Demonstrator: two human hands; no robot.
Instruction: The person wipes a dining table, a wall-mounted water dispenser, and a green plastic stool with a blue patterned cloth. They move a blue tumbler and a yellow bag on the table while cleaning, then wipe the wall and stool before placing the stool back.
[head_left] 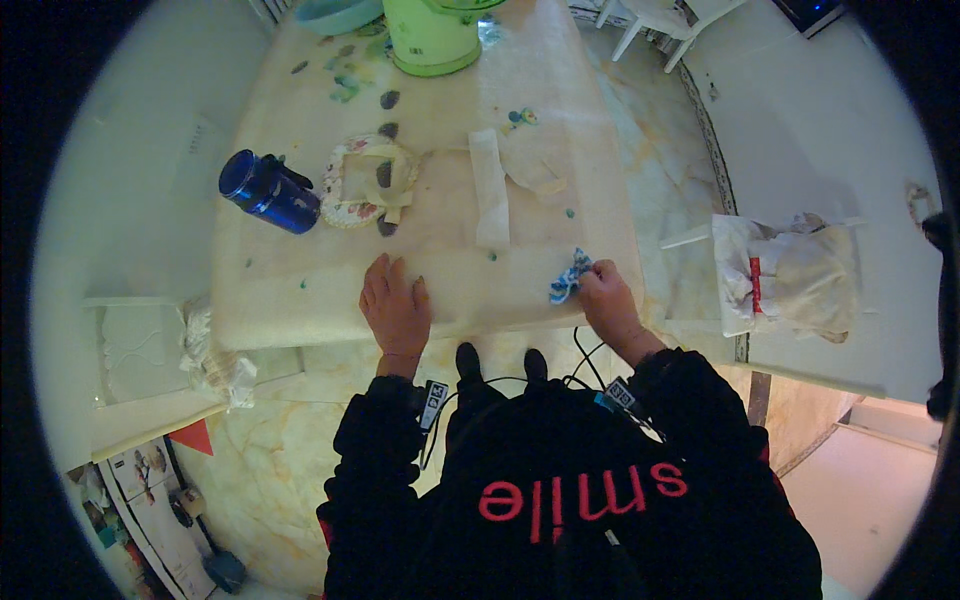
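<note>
Near the right front corner of the table (pixel 420 300), my right hand (pixel 612 305) is closed on a small crumpled blue-and-white patterned cloth (pixel 570 277). My left hand (pixel 395 305) rests palm down at the table's front edge, fingers stretched out and nothing in them. Beyond the left hand is a round floral-edged cream fabric piece (pixel 350 205) with a pale band lying over it. A long white strip (pixel 490 190) and a flat cream piece with a curved edge (pixel 537 165) lie farther in, toward the middle.
A dark blue lidded bottle (pixel 285 205) lies tilted at the left side. Toward the far end are a green bucket (pixel 432 40) and a pale blue basin (pixel 338 14). Right of the table stands a chair draped with cloth (pixel 800 280). Dark cables (pixel 590 355) hang near my right wrist.
</note>
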